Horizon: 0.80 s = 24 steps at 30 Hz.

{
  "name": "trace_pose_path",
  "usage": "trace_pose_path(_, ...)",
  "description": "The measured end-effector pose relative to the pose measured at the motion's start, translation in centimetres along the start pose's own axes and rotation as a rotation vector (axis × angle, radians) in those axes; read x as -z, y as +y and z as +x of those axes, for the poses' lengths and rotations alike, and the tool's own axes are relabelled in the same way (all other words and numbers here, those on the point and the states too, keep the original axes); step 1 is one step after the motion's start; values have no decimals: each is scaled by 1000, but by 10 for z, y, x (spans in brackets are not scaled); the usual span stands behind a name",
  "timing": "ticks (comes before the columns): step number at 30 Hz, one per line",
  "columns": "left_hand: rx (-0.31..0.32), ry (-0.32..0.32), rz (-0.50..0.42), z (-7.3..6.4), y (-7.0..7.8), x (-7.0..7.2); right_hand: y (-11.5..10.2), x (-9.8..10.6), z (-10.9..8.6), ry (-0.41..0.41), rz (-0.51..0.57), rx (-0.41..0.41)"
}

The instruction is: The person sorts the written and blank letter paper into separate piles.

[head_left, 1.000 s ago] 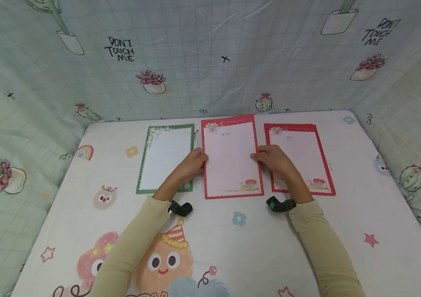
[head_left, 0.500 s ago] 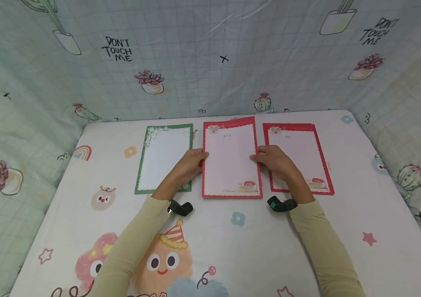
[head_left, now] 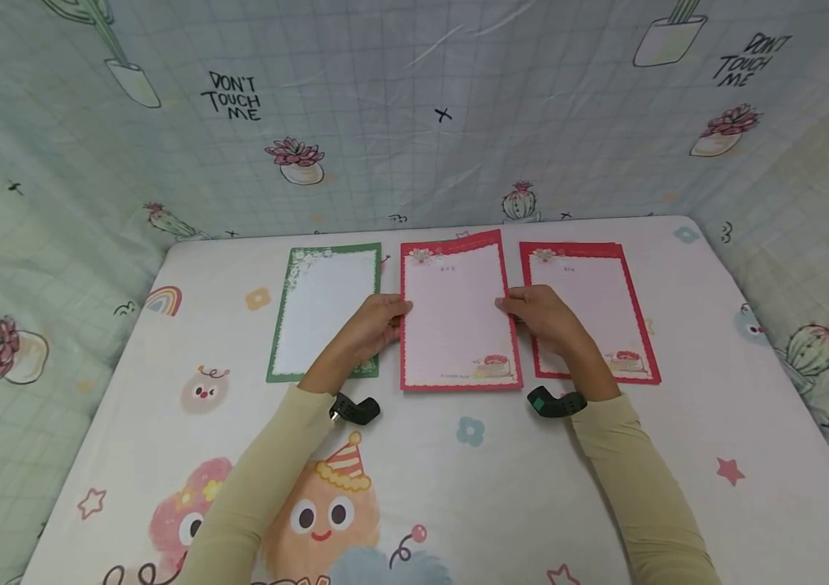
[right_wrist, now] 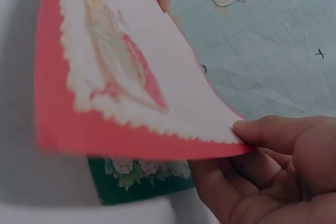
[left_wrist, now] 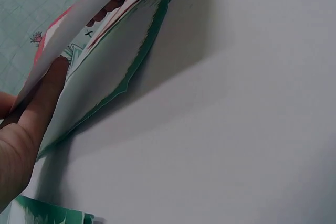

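Note:
A red-bordered sheet of paper with a cake print is held up between both hands in the head view. My left hand grips its left edge, and my right hand pinches the right edge between thumb and fingers. Below this sheet, a green-bordered sheet bows away from it in the left wrist view. A flowered green corner peeks out under the red border in the right wrist view. How many sheets are held cannot be told.
To the left lies a green-bordered white sheet, partly behind the left hand. Slightly fanned red-bordered sheets lie on the right, partly behind the right hand. A cartoon-print cloth covers the table, and a patterned curtain stands behind it.
The lower edge of the held red-bordered sheet shifts slightly left, then back right. Both hands stay nearly in place and keep their hold.

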<state>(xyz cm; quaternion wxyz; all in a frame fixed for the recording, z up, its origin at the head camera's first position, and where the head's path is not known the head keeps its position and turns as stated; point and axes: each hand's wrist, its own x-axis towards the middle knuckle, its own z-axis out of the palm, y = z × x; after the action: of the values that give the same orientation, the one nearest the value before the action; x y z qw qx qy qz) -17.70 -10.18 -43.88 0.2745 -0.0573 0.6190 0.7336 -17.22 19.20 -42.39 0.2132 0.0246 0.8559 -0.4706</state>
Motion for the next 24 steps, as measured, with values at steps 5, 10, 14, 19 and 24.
trace_pose_path(5,11,3,-8,2,0,-2,3,4,-1,-2,51,3)
trace_pose_path(10,22,13,-6,3,2,-4,5,6,-3,-18,136,8)
trace_pose_path(14,20,6,2,3,4,-6,5,6,-5,-13,159,1)
trace_pose_path(19,7,3,3,5,4,-9,8,9,-7,-9,173,18)
trace_pose_path(24,-8,33,-14,7,5,-11,10,14,-9,13,179,40)
